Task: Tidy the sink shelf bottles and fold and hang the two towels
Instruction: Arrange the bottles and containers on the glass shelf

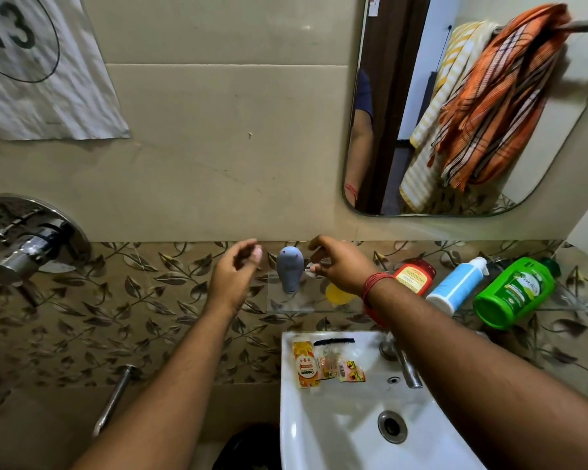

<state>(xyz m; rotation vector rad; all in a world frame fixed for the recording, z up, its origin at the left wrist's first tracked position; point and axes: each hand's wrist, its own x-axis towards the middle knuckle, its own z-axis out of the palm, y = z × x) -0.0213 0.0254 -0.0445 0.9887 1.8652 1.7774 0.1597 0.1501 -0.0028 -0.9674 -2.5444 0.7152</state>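
A grey bottle (pixel 289 270) stands upright on the glass shelf (pixel 286 306) above the sink. My left hand (pixel 233 276) hovers just left of it, fingers loosely curled and holding nothing. My right hand (pixel 338 266) hovers just right of it, fingers loosely curled, apparently holding nothing. Further right on the shelf, a red bottle (pixel 414 276), a white and blue bottle (pixel 455 287) and a green bottle (pixel 516 293) lie tipped over. An orange plaid towel (pixel 496 103) and a yellow striped towel (pixel 435 106) hang bunched on a bar, seen in the mirror.
A yellow round item (pixel 338 294) sits on the shelf under my right wrist. The white sink (pixel 336 422) holds sachets (pixel 319 366) and a black comb (pixel 333 341) on its rim beside the tap (pixel 406 366). A chrome shower mixer (pixel 31 242) juts from the wall at left.
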